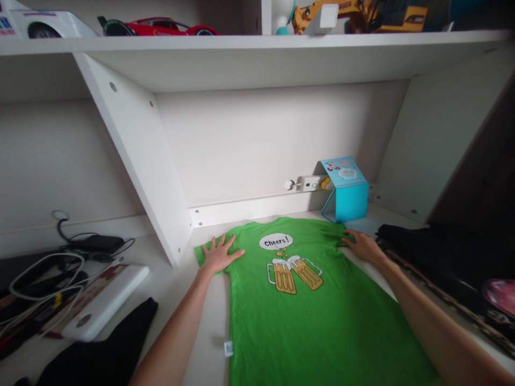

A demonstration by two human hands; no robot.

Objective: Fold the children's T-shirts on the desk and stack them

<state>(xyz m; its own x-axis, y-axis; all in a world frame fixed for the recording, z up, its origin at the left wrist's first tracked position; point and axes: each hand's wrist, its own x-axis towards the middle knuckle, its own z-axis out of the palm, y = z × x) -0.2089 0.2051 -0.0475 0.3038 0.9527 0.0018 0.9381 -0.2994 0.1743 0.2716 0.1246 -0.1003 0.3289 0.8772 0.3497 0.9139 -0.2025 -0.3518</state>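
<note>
A green T-shirt (273, 321) lies spread on the white desk, its collar toward the wall. Its print shows two beer mugs under a "Cheers!" bubble. My left hand (219, 254) rests flat on the left sleeve with the fingers spread. On the opposite side, my right hand (362, 245) touches the right sleeve's edge, fingers bent and slightly apart; whether they pinch any cloth I cannot make out. A small white tag sticks out from the shirt's left side seam. The shirt's lower end runs out of the picture.
A blue desk calendar (350, 201) stands behind the right sleeve, beside a power strip (310, 183). Dark folded cloth (438, 262) lies on the right. Cables (44, 289), a white box (108, 300) and black fabric (108, 348) sit on the left. Overhead, a shelf (241, 45) holds toy vehicles.
</note>
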